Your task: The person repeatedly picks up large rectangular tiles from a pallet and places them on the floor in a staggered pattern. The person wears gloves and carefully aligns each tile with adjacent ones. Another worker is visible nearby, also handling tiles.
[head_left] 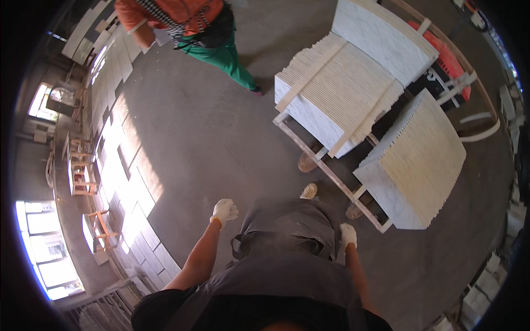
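My left hand [224, 211], in a white glove, hangs out in front of my left side over the grey floor. Its fingers are curled in and nothing shows in them. At my right side is my right hand [348, 234], also white-gloved and seen mostly from the back; its fingers are too foreshortened to read. It is nearest to a wheeled metal rack [331, 175] on my right but does not touch it. That rack carries a long row of upright white stone slabs [353, 83] with wooden strips across them, and a second stack of slabs [422, 160] closer to me.
Ahead on the left, a co-worker in an orange top and green trousers [215, 58] walks by, holding something pale. Rows of laid pale slabs [138, 182] cover the floor to my left, with wooden stands [83, 176] beyond. More stone pieces [483, 292] lie at the far right.
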Tool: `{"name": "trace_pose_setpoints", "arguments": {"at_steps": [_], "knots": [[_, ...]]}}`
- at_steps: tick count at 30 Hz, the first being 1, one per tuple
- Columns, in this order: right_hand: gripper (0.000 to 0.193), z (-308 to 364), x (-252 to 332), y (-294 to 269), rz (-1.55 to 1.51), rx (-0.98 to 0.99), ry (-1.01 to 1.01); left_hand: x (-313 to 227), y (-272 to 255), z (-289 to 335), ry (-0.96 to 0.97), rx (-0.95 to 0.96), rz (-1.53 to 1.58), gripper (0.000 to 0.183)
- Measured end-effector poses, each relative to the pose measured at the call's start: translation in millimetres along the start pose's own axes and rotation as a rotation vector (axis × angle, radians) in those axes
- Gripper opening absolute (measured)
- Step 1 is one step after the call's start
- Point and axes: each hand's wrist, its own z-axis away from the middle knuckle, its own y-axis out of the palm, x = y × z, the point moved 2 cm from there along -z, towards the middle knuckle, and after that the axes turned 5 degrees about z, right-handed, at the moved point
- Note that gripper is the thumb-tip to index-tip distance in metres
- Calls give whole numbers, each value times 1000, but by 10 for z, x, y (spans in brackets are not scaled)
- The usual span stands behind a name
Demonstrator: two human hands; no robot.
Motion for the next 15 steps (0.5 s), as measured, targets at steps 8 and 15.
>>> {"name": "trace_pose_setpoints", "arguments": {"at_steps": [8,15], "knots": [[17,-595,978,-558,-888,-198,39,-812,695,-314,-134,255,-80,27],[11,-1325,1543,-738,-1219,-456,3,-2417,1682,-1853,153,178,-546,34]]}}
